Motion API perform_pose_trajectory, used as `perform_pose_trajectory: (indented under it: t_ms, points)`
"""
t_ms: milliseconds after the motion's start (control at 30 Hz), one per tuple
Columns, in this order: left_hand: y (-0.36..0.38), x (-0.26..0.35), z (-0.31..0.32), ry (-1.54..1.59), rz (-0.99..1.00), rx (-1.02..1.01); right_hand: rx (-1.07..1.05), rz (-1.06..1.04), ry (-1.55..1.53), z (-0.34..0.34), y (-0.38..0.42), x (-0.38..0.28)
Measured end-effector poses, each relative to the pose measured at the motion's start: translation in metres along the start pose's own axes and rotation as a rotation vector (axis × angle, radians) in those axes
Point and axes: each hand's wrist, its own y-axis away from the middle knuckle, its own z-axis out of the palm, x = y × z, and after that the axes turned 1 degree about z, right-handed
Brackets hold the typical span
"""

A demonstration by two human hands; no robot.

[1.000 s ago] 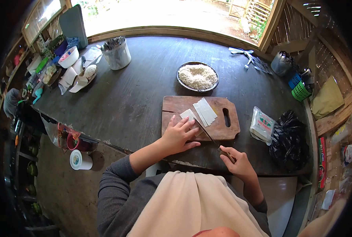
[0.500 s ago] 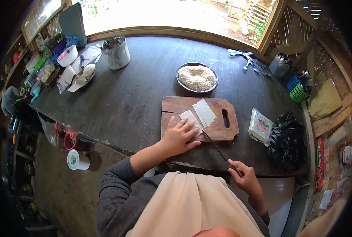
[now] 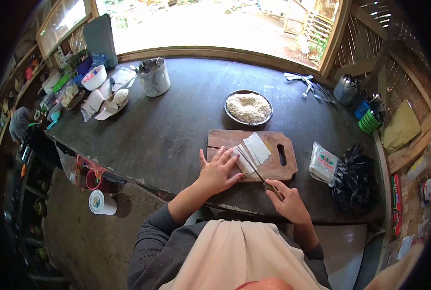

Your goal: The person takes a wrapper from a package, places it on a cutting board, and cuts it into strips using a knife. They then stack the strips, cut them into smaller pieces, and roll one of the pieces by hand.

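Observation:
On the wooden cutting board (image 3: 271, 175) lies a stack of thin, off-white sheets (image 3: 246, 166), with cut strips (image 3: 257, 148) of the same material beside it. My left hand (image 3: 216, 173) is flat with its fingers spread, the fingertips resting on the stack's left part. Closed round a handle, my right hand (image 3: 289, 202) holds a knife (image 3: 259, 176). Its dark blade points up and left across the sheets, just right of my left fingers. Behind the board stands a dark-rimmed bowl (image 3: 228, 115) of pale, crumbly, flour-like stuff.
To the right lie a printed plastic packet (image 3: 323, 164) and a black plastic bag (image 3: 354, 181). A cutlery tub (image 3: 154, 79) stands at the back left, near a plate (image 3: 110, 112) and several containers. Forks (image 3: 306, 87) and a green basket (image 3: 368, 123) are at the back right.
My right hand and the knife have moved forward and left, so the blade reaches farther over the sheets. My left hand stays on the stack. The whole view has shifted slightly.

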Motion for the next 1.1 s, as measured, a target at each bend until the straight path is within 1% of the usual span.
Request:
perform_pose_trajectory:
  t_ms: [200,400,833,1033,1100]
  points:
    - [-0.001,0.003,-0.001,0.021,-0.026,0.015,-0.026,0.07,0.037,0.002,-0.003,0.004]
    - [-0.005,0.007,0.001,0.018,-0.064,0.06,-0.025,0.079,-0.015,0.006,-0.002,0.008]
    - [-0.007,0.008,0.003,0.003,-0.092,0.059,-0.046,0.091,0.001,0.005,-0.004,0.004]
    - [-0.009,0.011,0.0,0.0,-0.099,0.06,-0.064,0.09,0.005,0.002,-0.009,0.002]
    - [-0.01,0.011,0.0,-0.008,-0.097,0.059,-0.035,0.004,0.009,0.005,-0.011,0.005]
